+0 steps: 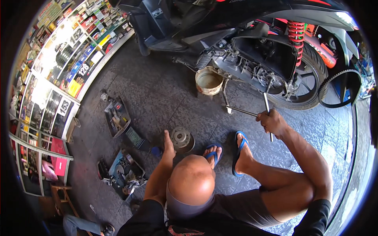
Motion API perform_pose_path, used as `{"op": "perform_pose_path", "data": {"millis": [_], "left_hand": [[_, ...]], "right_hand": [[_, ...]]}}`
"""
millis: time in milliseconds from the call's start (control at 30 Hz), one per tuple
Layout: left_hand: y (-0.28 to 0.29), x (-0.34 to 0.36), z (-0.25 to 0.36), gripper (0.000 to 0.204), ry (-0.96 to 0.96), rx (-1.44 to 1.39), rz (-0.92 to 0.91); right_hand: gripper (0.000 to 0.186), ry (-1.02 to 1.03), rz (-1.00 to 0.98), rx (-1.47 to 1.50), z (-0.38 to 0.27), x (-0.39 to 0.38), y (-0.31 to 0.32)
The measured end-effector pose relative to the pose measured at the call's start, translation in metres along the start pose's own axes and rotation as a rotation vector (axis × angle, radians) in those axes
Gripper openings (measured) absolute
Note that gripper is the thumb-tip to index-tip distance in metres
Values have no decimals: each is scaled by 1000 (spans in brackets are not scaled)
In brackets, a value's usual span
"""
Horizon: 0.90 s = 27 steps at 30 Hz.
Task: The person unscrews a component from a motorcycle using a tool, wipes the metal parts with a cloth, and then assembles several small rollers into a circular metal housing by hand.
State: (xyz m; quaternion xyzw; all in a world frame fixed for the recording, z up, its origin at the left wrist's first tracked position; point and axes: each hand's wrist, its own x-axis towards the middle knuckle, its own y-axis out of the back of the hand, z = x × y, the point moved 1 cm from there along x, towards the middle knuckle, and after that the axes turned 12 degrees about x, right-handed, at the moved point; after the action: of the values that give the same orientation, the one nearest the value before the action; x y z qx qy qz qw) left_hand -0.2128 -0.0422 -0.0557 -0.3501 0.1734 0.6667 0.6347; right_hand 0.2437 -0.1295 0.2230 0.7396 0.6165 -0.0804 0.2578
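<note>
My right hand point(271, 122) is closed around a long metal socket wrench point(266, 103), whose upper end meets the exposed engine side point(260, 72) of the scooter point(197, 23). A second thin metal bar point(242, 111) runs from beside the scooter's stand to my fist; I cannot tell if it belongs to the same wrench. My left hand point(169, 147) has its fingers stretched out and holds nothing. Just right of it, a round metal drum with holes point(182, 139) sits on the floor. Under the engine stands a dirty whitish bucket point(209, 91).
A toothed drive belt point(323, 88) hangs beside the rear wheel point(311, 67). To the left lie a tool tray point(126, 124), a box of mixed parts point(118, 167) and a blue cap point(156, 151). Stocked glass shelves point(55, 90) line the left side. Another person's leg point(84, 224) shows at the lower left.
</note>
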Motion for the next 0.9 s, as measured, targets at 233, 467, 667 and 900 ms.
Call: {"op": "perform_pose_path", "data": {"millis": [233, 467, 667, 900], "left_hand": [[-52, 29, 26, 106, -57, 370, -199], [-150, 35, 21, 125, -36, 649, -225], [-192, 11, -7, 94, -57, 844, -188], [-171, 1, -8, 70, -25, 1271, -761]], "right_hand": [[35, 17, 80, 168, 4, 6, 21], [31, 76, 152, 20, -22, -3, 20], [33, 119, 168, -110, -40, -15, 19], [36, 229, 140, -318, -52, -11, -5]]}}
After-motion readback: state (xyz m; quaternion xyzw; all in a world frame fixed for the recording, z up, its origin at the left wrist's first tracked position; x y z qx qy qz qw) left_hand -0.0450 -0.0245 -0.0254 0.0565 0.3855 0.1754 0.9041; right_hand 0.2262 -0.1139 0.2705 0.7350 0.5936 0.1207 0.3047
